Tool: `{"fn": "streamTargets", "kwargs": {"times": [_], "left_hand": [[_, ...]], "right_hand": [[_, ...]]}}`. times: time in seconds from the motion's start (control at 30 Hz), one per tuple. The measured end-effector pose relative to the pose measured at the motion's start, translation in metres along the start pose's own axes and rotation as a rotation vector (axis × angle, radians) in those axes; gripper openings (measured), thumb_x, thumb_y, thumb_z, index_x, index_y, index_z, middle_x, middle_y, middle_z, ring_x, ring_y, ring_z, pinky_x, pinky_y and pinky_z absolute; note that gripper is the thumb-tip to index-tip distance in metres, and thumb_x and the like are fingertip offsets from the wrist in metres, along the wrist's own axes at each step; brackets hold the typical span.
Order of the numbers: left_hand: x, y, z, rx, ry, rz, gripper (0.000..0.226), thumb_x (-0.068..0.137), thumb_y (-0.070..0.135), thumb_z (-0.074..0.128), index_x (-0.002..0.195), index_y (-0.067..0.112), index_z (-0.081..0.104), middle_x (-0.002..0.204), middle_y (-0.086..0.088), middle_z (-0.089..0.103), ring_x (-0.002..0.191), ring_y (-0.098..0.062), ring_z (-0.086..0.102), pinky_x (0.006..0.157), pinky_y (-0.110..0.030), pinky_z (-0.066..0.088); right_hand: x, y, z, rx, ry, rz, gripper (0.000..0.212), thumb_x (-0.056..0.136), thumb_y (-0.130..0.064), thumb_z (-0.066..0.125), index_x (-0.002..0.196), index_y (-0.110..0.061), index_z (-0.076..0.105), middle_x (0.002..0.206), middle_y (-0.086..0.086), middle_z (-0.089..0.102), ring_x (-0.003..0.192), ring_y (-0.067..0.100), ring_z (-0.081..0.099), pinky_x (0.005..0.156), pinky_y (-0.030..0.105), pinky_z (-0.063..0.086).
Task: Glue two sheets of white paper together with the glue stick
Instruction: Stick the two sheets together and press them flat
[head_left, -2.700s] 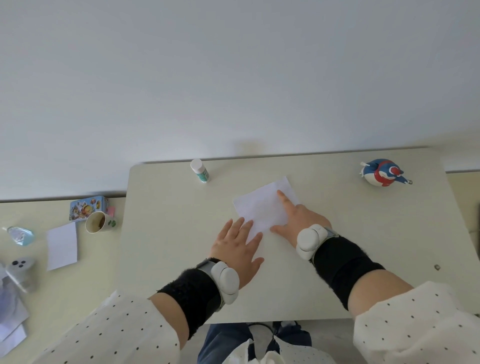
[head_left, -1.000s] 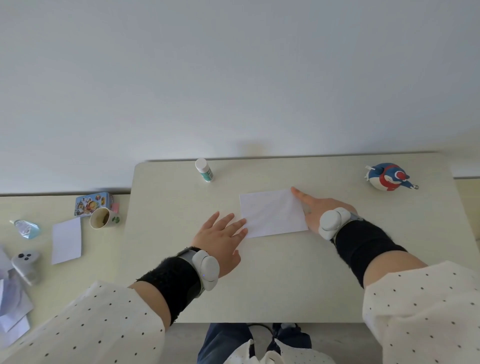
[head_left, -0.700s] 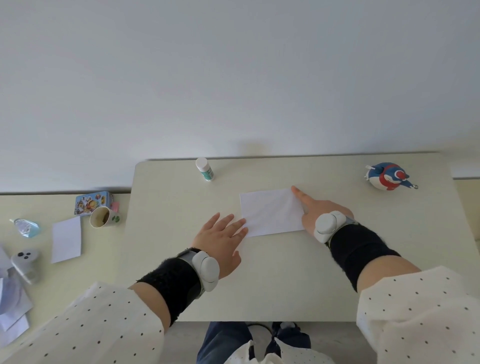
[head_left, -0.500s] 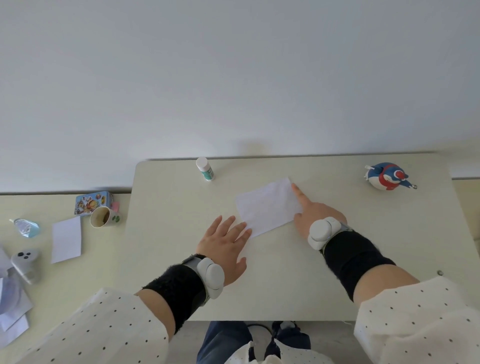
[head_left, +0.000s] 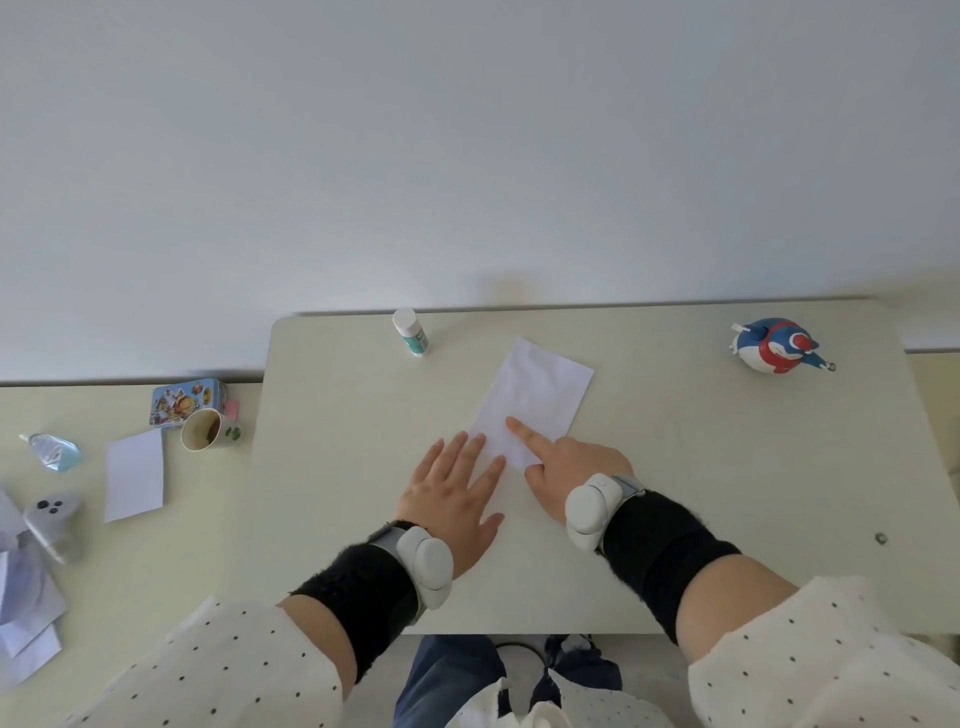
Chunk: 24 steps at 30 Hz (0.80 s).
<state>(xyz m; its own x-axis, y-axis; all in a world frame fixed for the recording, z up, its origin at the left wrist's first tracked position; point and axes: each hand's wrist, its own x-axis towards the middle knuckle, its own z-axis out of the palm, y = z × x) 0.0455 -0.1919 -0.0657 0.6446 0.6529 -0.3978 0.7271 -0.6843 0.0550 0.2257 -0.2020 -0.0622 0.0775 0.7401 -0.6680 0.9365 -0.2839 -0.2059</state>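
White paper (head_left: 537, 397) lies flat on the pale table (head_left: 701, 467), turned with its long side running away from me. My left hand (head_left: 457, 493) rests flat with spread fingers, its fingertips at the paper's near left corner. My right hand (head_left: 563, 470) presses its extended index finger onto the paper's near end, the other fingers curled. The capped glue stick (head_left: 410, 331), white with a teal label, stands at the table's far edge, left of the paper. Whether the paper is one sheet or two stacked cannot be told.
A blue, red and white toy figure (head_left: 776, 345) sits at the far right. On the lower surface to the left are a picture tin (head_left: 187, 400), a paper cup (head_left: 208, 428), another white sheet (head_left: 134, 475), a grey controller (head_left: 52, 519) and loose papers (head_left: 23, 618).
The paper has been turned from lying crosswise to pointing away from me. My right hand moved from the paper's right edge to its near end, index finger on it. The left hand shifted slightly.
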Motion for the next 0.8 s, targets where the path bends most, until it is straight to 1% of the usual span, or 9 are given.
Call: {"fn": "streamTargets", "kwargs": {"times": [0.1,0.33,0.4,0.47,0.53,0.57,0.63,0.7,0.8], "left_hand": [[0.003,-0.016,0.002,0.033,-0.01,-0.051,0.073,0.095,0.056,0.023,0.152,0.019,-0.005,0.16,0.0,-0.008,0.146,-0.021,-0.012,0.115,-0.037,-0.015],[0.011,-0.019,0.003,0.072,-0.032,-0.056,0.079,0.093,0.06,0.02,0.151,0.012,-0.004,0.161,0.002,-0.005,0.146,-0.019,-0.013,0.112,-0.039,-0.021],[0.012,-0.019,0.003,0.067,-0.031,-0.063,0.08,0.093,0.061,0.02,0.152,0.012,-0.003,0.161,0.002,-0.004,0.146,-0.019,-0.013,0.112,-0.039,-0.021],[0.012,-0.02,0.003,0.062,-0.03,-0.065,0.079,0.093,0.062,0.018,0.152,0.013,-0.004,0.161,0.003,-0.004,0.146,-0.019,-0.011,0.112,-0.04,-0.021],[0.012,-0.022,0.004,0.065,-0.038,-0.062,0.079,0.093,0.062,0.017,0.151,0.015,-0.005,0.161,0.004,-0.005,0.146,-0.019,-0.01,0.112,-0.041,-0.021],[0.011,-0.023,0.004,0.069,-0.042,-0.06,0.078,0.093,0.062,0.017,0.151,0.015,-0.006,0.16,0.004,-0.005,0.146,-0.019,-0.009,0.112,-0.041,-0.021],[0.011,-0.023,0.005,0.076,-0.053,-0.055,0.079,0.092,0.063,0.016,0.151,0.016,-0.007,0.16,0.004,-0.005,0.147,-0.019,-0.008,0.112,-0.042,-0.02],[0.012,-0.023,0.005,0.073,-0.054,-0.052,0.079,0.092,0.063,0.016,0.151,0.016,-0.006,0.16,0.005,-0.006,0.147,-0.019,-0.007,0.112,-0.042,-0.02],[0.013,-0.022,0.005,0.069,-0.05,-0.048,0.079,0.092,0.062,0.017,0.151,0.015,-0.007,0.16,0.004,-0.007,0.147,-0.019,-0.005,0.111,-0.041,-0.02]], "right_hand": [[0.002,-0.008,0.0,-0.048,-0.02,-0.024,0.058,0.097,-0.034,0.022,0.14,-0.058,-0.009,0.112,0.003,0.055,0.073,0.022,0.051,0.061,0.029,0.036],[0.007,-0.024,0.003,-0.071,-0.031,-0.111,0.06,0.096,-0.031,0.024,0.14,-0.058,-0.007,0.105,0.004,0.055,0.074,0.021,0.051,0.062,0.031,0.039],[0.008,-0.026,0.004,-0.065,-0.046,-0.123,0.062,0.096,-0.03,0.026,0.14,-0.058,-0.007,0.096,0.003,0.054,0.073,0.021,0.052,0.061,0.03,0.038],[0.008,-0.025,0.001,-0.066,-0.069,-0.126,0.063,0.095,-0.029,0.027,0.14,-0.059,-0.006,0.08,-0.002,0.05,0.066,0.018,0.05,0.055,0.027,0.034],[0.01,-0.022,-0.005,-0.07,-0.089,-0.117,0.064,0.095,-0.028,0.027,0.139,-0.061,-0.006,0.071,-0.004,0.047,0.06,0.015,0.047,0.052,0.027,0.032],[0.011,-0.02,-0.008,-0.068,-0.097,-0.105,0.064,0.095,-0.028,0.027,0.138,-0.062,-0.006,0.071,-0.004,0.048,0.061,0.015,0.048,0.054,0.027,0.033],[0.013,-0.013,-0.014,-0.05,-0.103,-0.076,0.063,0.096,-0.028,0.026,0.138,-0.062,-0.007,0.079,-0.002,0.052,0.068,0.018,0.051,0.061,0.027,0.035],[0.012,0.0,-0.019,-0.018,-0.081,-0.049,0.062,0.096,-0.03,0.025,0.137,-0.062,-0.007,0.084,-0.003,0.053,0.072,0.02,0.052,0.063,0.027,0.035],[0.011,0.022,-0.028,0.024,-0.062,0.001,0.063,0.094,-0.032,0.026,0.134,-0.066,-0.008,0.074,-0.007,0.049,0.065,0.015,0.05,0.055,0.025,0.031]]}}
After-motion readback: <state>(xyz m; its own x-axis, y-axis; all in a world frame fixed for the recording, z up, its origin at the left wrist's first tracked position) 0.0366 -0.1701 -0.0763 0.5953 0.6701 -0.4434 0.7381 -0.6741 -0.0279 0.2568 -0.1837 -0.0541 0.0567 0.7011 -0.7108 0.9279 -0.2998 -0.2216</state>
